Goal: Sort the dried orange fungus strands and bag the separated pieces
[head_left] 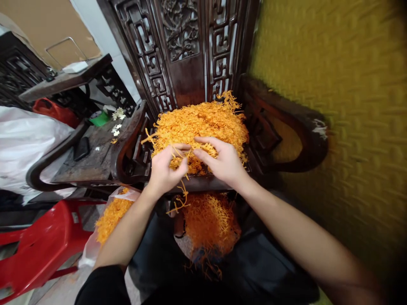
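A large heap of orange branching plastic-like pieces (200, 120) lies on the seat of a dark carved wooden chair (187, 80). In front of the heap, my left hand (168, 167) is closed on an orange strand (182, 197), which dangles below it. My right hand (222, 161) is just to the right, its thumb and fingers apart and pointing at the left hand; small orange bits show near its fingertips, and whether it holds one is unclear. Below the seat edge, between my knees, is another bundle of orange strands (211, 224).
A plastic bag of orange pieces (114, 214) stands at the lower left beside a red plastic stool (47, 245). On a wooden side table (92, 163) are a black phone (82, 148) and green tape (99, 118). A yellow textured surface (333, 106) rises on the right.
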`<state>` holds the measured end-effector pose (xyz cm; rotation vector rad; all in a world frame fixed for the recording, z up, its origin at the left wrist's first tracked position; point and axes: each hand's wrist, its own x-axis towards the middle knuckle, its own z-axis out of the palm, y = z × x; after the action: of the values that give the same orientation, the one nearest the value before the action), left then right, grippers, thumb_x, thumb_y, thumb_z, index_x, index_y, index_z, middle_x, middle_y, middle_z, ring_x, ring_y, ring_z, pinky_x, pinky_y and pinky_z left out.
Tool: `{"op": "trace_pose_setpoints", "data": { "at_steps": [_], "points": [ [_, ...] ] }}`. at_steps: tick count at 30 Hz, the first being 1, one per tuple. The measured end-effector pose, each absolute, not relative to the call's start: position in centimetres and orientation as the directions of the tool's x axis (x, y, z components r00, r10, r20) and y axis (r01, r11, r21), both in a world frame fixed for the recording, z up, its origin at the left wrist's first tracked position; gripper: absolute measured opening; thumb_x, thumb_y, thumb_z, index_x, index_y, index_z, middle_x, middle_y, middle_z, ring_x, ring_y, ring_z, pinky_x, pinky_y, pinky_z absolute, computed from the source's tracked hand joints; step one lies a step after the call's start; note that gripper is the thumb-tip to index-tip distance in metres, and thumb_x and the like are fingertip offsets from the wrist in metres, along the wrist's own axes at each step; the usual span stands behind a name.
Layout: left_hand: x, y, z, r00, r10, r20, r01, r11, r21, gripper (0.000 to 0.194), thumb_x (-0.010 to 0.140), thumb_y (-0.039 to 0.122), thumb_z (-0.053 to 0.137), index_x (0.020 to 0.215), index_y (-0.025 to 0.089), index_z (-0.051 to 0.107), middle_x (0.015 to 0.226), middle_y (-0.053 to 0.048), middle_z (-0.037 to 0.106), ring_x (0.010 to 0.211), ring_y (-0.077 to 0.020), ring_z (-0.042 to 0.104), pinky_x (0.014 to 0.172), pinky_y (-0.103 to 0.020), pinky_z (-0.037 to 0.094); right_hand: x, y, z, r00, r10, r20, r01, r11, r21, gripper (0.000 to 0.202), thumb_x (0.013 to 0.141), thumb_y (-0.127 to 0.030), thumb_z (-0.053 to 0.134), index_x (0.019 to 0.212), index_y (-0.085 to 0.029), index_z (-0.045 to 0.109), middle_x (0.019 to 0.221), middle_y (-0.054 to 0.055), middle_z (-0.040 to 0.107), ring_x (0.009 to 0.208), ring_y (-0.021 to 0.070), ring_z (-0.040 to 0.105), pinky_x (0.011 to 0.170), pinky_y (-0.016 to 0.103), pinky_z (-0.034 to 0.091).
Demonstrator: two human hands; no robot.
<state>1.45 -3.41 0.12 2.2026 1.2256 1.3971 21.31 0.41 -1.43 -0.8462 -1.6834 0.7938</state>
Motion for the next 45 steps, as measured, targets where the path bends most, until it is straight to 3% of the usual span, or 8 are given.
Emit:
{"op": "trace_pose_setpoints", "data": {
  "at_steps": [4, 8, 11, 17, 22, 28, 40, 45],
  "points": [
    [1.6, -3.5, -0.1, 0.348, 0.748, 0.565, 0.344, -0.663, 0.665, 0.015, 0.087, 0.017, 0.070, 0.101, 0.021, 0.074, 0.135, -0.011, 0.069, 0.123, -0.0260, 0.070, 0.107, -0.044, 0.056, 21.4, 0.6, -1.3, -0.100, 0.800, 0.591, 0.070, 0.598, -0.798, 0.016, 0.094, -0.028, 0.072, 0.107, -0.019, 0.072, 0.107, 0.006, 0.078, 0.104, 0.0208, 0.074, 0.096, 0.039, 0.059],
    [1.8, -2.7, -0.5, 0.026, 0.968, 0.249, -0.061, -0.247, 0.967, 0.021, 0.092, 0.037, 0.071, 0.103, 0.020, 0.072, 0.114, -0.011, 0.073, 0.101, -0.0224, 0.075, 0.079, -0.033, 0.061, 22.2, 0.5, -0.9, -0.180, 0.754, 0.632, -0.014, 0.640, -0.768, 0.011, 0.093, -0.024, 0.074, 0.103, -0.020, 0.070, 0.102, 0.003, 0.077, 0.097, 0.0178, 0.073, 0.091, 0.034, 0.059],
    [2.2, -2.5, -0.7, 0.104, 0.994, -0.015, -0.150, 0.030, 0.988, 0.044, 0.090, 0.060, 0.070, 0.093, 0.016, 0.071, 0.087, -0.007, 0.073, 0.076, -0.0169, 0.071, 0.068, -0.029, 0.057, 22.1, 0.4, -1.2, -0.337, 0.732, 0.593, -0.042, 0.617, -0.786, 0.011, 0.093, -0.026, 0.074, 0.102, -0.021, 0.071, 0.101, 0.002, 0.077, 0.094, 0.0171, 0.073, 0.089, 0.033, 0.059],
    [2.2, -2.7, -0.4, -0.073, 0.979, 0.192, 0.152, -0.179, 0.972, 0.038, 0.079, 0.049, 0.085, 0.077, 0.016, 0.068, 0.069, 0.000, 0.067, 0.064, -0.0120, 0.060, 0.063, -0.026, 0.048, 20.9, 0.3, -2.0, -0.284, 0.821, 0.495, 0.052, 0.529, -0.847, 0.020, 0.089, -0.035, 0.078, 0.100, -0.020, 0.071, 0.100, 0.005, 0.077, 0.095, 0.0207, 0.073, 0.090, 0.038, 0.059],
    [1.9, -2.3, -0.7, -0.017, 0.983, 0.183, 0.148, -0.178, 0.973, 0.043, 0.074, 0.051, 0.089, 0.079, 0.017, 0.062, 0.072, 0.000, 0.064, 0.069, -0.0141, 0.061, 0.064, -0.028, 0.050, 20.3, 0.3, -1.7, -0.307, 0.874, 0.378, 0.070, 0.416, -0.906, 0.039, 0.090, -0.042, 0.076, 0.120, -0.018, 0.073, 0.115, 0.009, 0.077, 0.111, 0.0248, 0.071, 0.101, 0.043, 0.056],
    [2.1, -2.0, -0.7, 0.028, 0.992, 0.127, 0.036, -0.128, 0.991, 0.049, 0.074, 0.051, 0.089, 0.092, 0.020, 0.055, 0.086, -0.003, 0.064, 0.068, -0.0143, 0.061, 0.059, -0.029, 0.054, 19.9, 0.5, -2.4, -0.220, 0.931, 0.292, 0.075, 0.314, -0.946, 0.024, 0.086, -0.042, 0.078, 0.084, -0.018, 0.072, 0.078, 0.003, 0.072, 0.078, 0.0187, 0.067, 0.071, 0.032, 0.053],
    [-1.2, -2.0, 2.2, 0.254, 0.966, -0.048, -0.083, 0.072, 0.994, 0.041, 0.071, 0.033, 0.090, 0.082, 0.022, 0.052, 0.070, -0.001, 0.062, 0.056, -0.0134, 0.059, 0.052, -0.030, 0.051, 22.4, 5.2, -2.8, 0.005, 0.994, -0.113, -0.417, -0.100, -0.903, 0.041, 0.057, -0.036, 0.094, 0.071, -0.019, 0.059, 0.057, -0.007, 0.053, 0.042, 0.0044, 0.039, 0.037, 0.018, 0.022],
    [-2.9, -2.2, 2.0, 0.202, 0.976, -0.077, -0.078, 0.094, 0.993, 0.037, 0.073, 0.033, 0.089, 0.082, 0.021, 0.055, 0.069, 0.001, 0.062, 0.053, -0.0114, 0.059, 0.053, -0.029, 0.053, 25.8, 5.3, -2.0, -0.194, 0.964, -0.181, -0.420, -0.248, -0.873, 0.046, 0.063, -0.040, 0.097, 0.084, -0.019, 0.061, 0.076, 0.000, 0.071, 0.058, 0.0086, 0.063, 0.038, 0.014, 0.033]
  ]
}}
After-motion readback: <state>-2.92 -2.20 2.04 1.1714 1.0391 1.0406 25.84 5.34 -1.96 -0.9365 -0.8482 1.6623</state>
